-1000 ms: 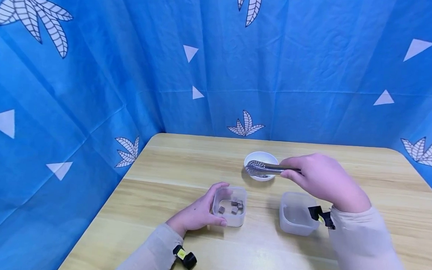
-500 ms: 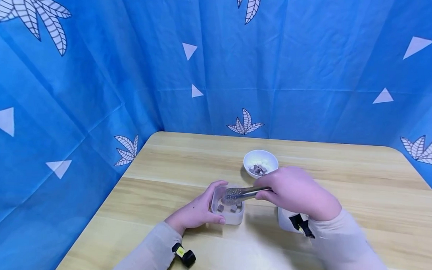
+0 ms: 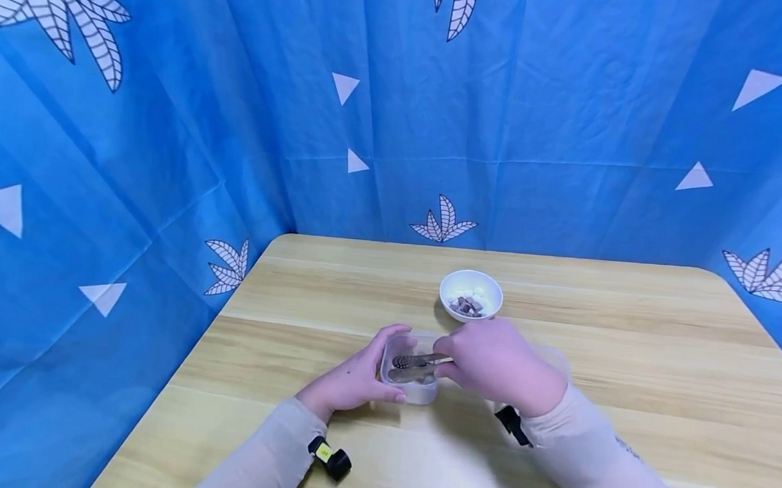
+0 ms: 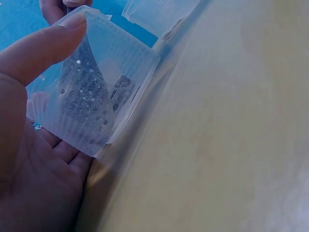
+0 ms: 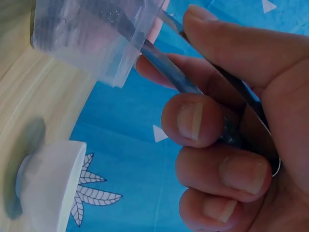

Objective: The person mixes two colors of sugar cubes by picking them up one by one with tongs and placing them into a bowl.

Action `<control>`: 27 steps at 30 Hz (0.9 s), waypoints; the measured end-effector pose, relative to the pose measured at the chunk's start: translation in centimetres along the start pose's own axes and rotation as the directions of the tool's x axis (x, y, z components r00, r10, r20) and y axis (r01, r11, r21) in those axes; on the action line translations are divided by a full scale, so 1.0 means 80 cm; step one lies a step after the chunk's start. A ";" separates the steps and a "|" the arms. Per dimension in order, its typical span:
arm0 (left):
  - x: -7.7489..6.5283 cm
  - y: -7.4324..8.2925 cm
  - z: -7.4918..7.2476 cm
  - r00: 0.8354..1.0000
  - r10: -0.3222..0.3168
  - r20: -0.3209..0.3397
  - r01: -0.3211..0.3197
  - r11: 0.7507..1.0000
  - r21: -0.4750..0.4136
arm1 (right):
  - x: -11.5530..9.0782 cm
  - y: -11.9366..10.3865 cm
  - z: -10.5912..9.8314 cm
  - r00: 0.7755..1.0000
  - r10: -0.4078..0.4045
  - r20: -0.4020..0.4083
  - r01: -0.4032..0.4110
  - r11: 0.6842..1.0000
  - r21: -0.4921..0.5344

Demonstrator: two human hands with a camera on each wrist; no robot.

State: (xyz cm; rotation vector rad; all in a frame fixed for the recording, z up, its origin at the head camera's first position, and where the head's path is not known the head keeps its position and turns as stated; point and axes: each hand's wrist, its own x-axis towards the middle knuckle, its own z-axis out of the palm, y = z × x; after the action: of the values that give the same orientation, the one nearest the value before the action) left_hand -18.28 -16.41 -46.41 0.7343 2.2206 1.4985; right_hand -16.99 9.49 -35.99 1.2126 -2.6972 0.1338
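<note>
My left hand (image 3: 354,379) grips a clear square plastic container (image 4: 123,50) by its left side, thumb at the near edge and fingers round the far side. Metal tongs (image 5: 169,70) with perforated heads reach down into that container. My right hand (image 3: 500,363) holds the tongs, its fingers curled round the handles in the right wrist view. The heads stand apart inside the container, and through its wall in the left wrist view a perforated head (image 4: 84,89) shows. Small brownish cubes seen there earlier are mostly hidden behind the tongs.
A white bowl (image 3: 450,285) with several brownish cubes stands behind the containers. A second clear container (image 3: 555,357) sits to the right, mostly covered by my right hand and sleeve. A blue patterned curtain (image 3: 395,115) hangs behind the wooden table (image 3: 653,332).
My right hand has carried the tongs from over the white bowl, left and toward me, down into the left container; the heads have spread apart. My left hand keeps its grip.
</note>
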 end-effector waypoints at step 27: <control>-0.001 -0.002 0.000 0.999 -0.024 -0.020 0.025 0.999 0.029 | -0.018 0.028 -0.036 0.999 0.027 -0.037 -0.022 0.989 0.145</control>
State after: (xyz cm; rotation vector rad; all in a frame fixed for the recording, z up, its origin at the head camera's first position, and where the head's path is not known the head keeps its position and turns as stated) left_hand -18.26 -16.51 -46.55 0.7012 2.2621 1.4713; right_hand -17.38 12.50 -33.50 1.2017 -2.7102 0.3577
